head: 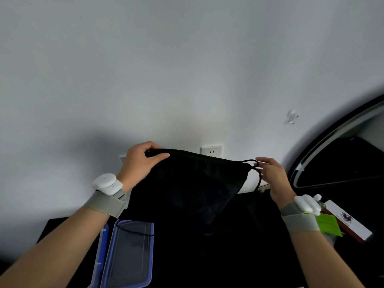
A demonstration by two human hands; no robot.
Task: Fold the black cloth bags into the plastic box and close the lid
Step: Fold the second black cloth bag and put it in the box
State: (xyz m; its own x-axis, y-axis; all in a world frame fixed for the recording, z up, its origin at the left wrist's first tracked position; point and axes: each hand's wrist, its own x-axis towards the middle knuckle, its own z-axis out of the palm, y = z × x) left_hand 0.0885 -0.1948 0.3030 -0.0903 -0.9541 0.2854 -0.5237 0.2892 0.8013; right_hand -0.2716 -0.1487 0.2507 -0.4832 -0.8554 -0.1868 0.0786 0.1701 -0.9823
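A black drawstring cloth bag (193,183) hangs in the air in front of the wall, held up by its top edge. My left hand (141,163) grips the bag's top left corner. My right hand (272,175) pinches the cord loop at the top right corner. Below on the dark table lies a clear plastic box (128,254) with a blue rim, open, with its lid (100,256) beside it on the left. A black cord trails across the box. More black cloth (259,215) lies on the table behind the hanging bag.
A white wall with a socket (212,151) stands close behind the table. At the right sit a white-and-brown card (349,221), a green tag (329,224) and a dark curved frame (332,154).
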